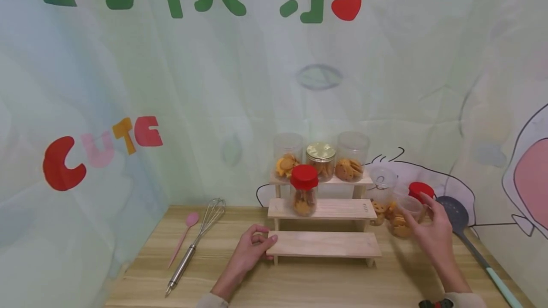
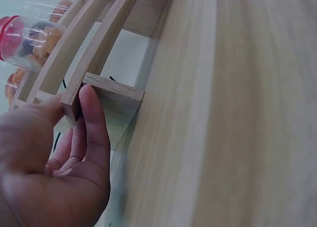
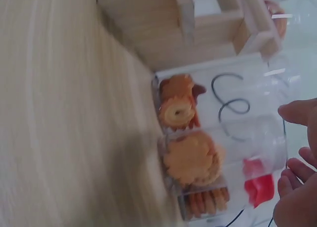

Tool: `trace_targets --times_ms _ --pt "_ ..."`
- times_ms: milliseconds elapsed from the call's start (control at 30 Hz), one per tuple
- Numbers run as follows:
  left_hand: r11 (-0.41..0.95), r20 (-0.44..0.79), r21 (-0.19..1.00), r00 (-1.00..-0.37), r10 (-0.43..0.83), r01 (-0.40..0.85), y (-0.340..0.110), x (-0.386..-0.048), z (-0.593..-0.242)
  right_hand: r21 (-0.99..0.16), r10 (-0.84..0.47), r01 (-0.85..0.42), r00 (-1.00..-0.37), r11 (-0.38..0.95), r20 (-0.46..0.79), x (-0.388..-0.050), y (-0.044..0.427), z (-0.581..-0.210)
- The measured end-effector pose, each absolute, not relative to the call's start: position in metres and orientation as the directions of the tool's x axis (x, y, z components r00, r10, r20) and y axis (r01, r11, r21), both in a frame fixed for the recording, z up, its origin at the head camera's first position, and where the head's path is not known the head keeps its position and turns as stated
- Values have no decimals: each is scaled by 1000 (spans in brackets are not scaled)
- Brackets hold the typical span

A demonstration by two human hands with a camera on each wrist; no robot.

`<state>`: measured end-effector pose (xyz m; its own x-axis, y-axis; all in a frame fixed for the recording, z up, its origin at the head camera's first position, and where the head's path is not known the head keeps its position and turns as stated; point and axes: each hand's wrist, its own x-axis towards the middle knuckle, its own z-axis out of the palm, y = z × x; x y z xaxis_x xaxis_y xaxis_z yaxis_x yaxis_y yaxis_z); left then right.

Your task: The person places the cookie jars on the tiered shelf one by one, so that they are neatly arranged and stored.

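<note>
At its left end, my left hand (image 1: 252, 249) pinches the lowest board of the tiered wooden stand (image 1: 324, 244). In the left wrist view, the thumb and fingers (image 2: 94, 123) lie on either side of the board. My right hand (image 1: 434, 232) is at the rim of a clear jar of cookies (image 1: 401, 227), its thumb and fingers spread around the top. In the right wrist view, the cookies (image 3: 190, 157) show through that jar's wall; contact is unclear. A red-lidded jar (image 1: 304, 191) stands on the middle tier. The top tier holds a gold-lidded jar (image 1: 321, 160) between two clear jars.
Right of the stand, another clear jar (image 1: 381, 189) and a red lid (image 1: 421, 190) are behind the right hand. A skimmer (image 1: 455, 215) lies along the right table edge. On the left lie a whisk (image 1: 194, 246) and a pink spoon (image 1: 188, 227). A printed curtain (image 1: 257, 84) backs the table.
</note>
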<state>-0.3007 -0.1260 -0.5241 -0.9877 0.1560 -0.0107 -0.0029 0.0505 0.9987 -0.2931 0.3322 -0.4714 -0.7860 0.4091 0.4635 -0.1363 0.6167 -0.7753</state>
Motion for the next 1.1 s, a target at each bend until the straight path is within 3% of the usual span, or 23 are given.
trace_targets --times_ms 433,1100 --pt "39 -13 999 -985 171 -7 -127 -300 -523 -855 374 3 -900 518 223 -302 345 -481" --pt "47 -19 999 -987 160 -12 -127 -299 -522 -886 364 -10 -910 464 201 -304 347 -487"
